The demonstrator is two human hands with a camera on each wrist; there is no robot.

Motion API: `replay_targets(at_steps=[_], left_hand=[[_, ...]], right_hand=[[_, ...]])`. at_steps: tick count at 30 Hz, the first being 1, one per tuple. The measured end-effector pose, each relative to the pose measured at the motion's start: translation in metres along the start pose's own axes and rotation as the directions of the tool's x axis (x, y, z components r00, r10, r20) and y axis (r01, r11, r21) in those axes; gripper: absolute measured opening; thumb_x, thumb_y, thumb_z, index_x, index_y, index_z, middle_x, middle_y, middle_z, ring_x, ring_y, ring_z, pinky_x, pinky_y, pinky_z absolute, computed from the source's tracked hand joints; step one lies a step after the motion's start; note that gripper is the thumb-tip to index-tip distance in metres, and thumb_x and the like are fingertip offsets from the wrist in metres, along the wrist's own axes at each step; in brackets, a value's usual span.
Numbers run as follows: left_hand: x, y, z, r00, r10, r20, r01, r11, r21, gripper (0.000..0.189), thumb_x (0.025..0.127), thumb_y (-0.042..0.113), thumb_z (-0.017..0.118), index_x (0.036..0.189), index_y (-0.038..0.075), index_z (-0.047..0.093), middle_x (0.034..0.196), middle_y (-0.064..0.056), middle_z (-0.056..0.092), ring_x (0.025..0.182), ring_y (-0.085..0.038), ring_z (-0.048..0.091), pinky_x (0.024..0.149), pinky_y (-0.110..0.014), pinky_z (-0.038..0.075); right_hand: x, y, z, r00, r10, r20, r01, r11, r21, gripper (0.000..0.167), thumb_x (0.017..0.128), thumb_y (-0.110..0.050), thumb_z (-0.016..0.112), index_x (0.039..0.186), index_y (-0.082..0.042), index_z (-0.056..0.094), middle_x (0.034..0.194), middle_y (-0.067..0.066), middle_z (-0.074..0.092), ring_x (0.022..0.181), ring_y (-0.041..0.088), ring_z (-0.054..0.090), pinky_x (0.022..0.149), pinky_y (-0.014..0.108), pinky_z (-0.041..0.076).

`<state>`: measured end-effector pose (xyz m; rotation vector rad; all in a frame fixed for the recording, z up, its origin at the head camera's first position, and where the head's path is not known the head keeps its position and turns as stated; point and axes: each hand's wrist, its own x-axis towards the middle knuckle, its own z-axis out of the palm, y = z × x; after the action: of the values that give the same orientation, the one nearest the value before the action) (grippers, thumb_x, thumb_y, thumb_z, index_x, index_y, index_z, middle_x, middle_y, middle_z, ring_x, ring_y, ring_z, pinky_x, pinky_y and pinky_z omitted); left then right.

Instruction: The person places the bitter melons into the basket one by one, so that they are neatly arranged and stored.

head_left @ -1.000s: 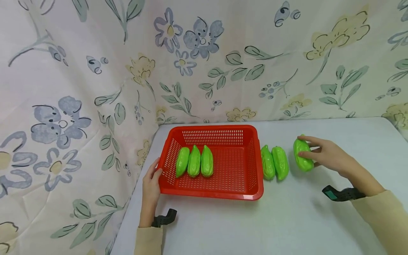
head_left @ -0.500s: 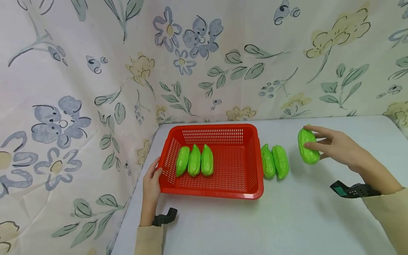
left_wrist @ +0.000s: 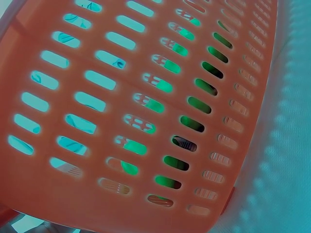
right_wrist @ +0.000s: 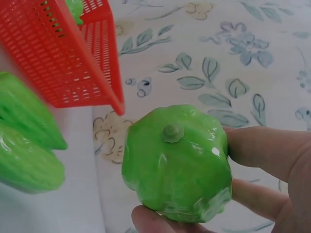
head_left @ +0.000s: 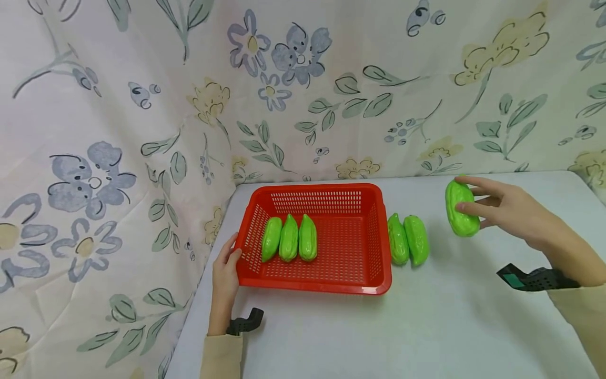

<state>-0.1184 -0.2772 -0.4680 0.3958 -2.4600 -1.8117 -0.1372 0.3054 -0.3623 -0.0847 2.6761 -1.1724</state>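
Left hand (head_left: 225,273) at left rim of red basket (head_left: 312,287); thumb and fingers touch it, fingertips partly hidden, so whether they curl round it cannot be told. Basket sits near far left corner of bench (head_left: 322,337). Three gourds (head_left: 289,241), green, lie side by side in its left half. Two gourds (head_left: 417,241) lie just beside its right wall. Sixth gourd (head_left: 461,222) is raised near bench's far edge; right hand (head_left: 513,213) grips it, fingers spread to its width.
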Motion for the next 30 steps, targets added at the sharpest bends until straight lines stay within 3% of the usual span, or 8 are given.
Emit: replay_targets(at_steps=[4,11,15,19,24,30], left_hand=[[0.0,0.001,0.0,1.0,0.004,0.002,-0.004,1.0,-0.002,0.046,0.111,0.031,0.042,0.156,0.038,0.047,0.149,-0.007,0.056,0.118,-0.029,0.06,0.091,-0.029,0.059],[0.002,-0.002,0.0,1.0,0.01,0.0,-0.01,1.0,0.0,0.046,0.111,0.03,0.043,0.156,0.036,0.047,0.147,-0.009,0.056,0.117,-0.03,0.06,0.088,-0.024,0.059],[0.002,-0.001,0.0,1.0,0.004,0.001,-0.004,1.0,0.003,0.046,0.111,0.032,0.043,0.155,0.039,0.047,0.148,-0.008,0.056,0.117,-0.03,0.06,0.089,-0.027,0.059],[0.002,0.0,0.0,1.0,0.01,0.002,-0.01,1.0,0.009,0.047,0.111,0.032,0.043,0.157,0.035,0.046,0.148,-0.008,0.056,0.118,-0.03,0.06,0.087,-0.022,0.058],[0.002,0.0,0.0,1.0,0.014,0.001,-0.014,1.0,0.018,0.048,0.11,0.031,0.042,0.158,0.031,0.045,0.149,-0.008,0.055,0.118,-0.03,0.06,0.084,-0.019,0.057],[0.003,-0.001,0.0,1.0,0.005,0.003,-0.005,1.0,-0.001,0.047,0.11,0.03,0.043,0.157,0.034,0.047,0.148,-0.009,0.056,0.116,-0.031,0.06,0.083,-0.019,0.058]], right_hand=[[-0.002,-0.008,-0.003,1.0,0.01,-0.007,-0.011,1.0,-0.021,0.077,0.102,-0.041,0.065,0.166,-0.018,0.028,0.152,0.036,0.043,0.085,-0.005,0.066,0.07,0.025,0.057],[-0.004,-0.018,-0.005,1.0,0.006,-0.027,-0.007,1.0,-0.024,0.078,0.102,-0.042,0.066,0.166,-0.019,0.028,0.152,0.036,0.042,0.086,-0.012,0.061,0.069,0.025,0.058],[-0.005,-0.023,-0.008,0.999,0.008,-0.035,-0.009,0.999,-0.032,0.078,0.102,-0.042,0.066,0.166,-0.021,0.028,0.151,0.034,0.045,0.085,-0.01,0.063,0.069,0.025,0.058],[-0.005,-0.026,-0.012,0.999,0.01,-0.045,-0.012,0.999,-0.048,0.077,0.102,-0.043,0.065,0.166,-0.023,0.028,0.15,0.033,0.046,0.084,-0.006,0.065,0.07,0.025,0.056],[-0.005,-0.028,-0.014,0.999,-0.007,-0.053,0.005,0.999,-0.032,0.076,0.103,-0.039,0.065,0.166,-0.021,0.028,0.15,0.033,0.046,0.086,-0.011,0.062,0.07,0.022,0.056],[-0.002,-0.029,-0.008,1.0,-0.004,-0.026,0.003,1.0,-0.026,0.075,0.102,-0.041,0.066,0.165,-0.023,0.03,0.152,0.032,0.044,0.088,-0.009,0.063,0.072,0.025,0.056]])
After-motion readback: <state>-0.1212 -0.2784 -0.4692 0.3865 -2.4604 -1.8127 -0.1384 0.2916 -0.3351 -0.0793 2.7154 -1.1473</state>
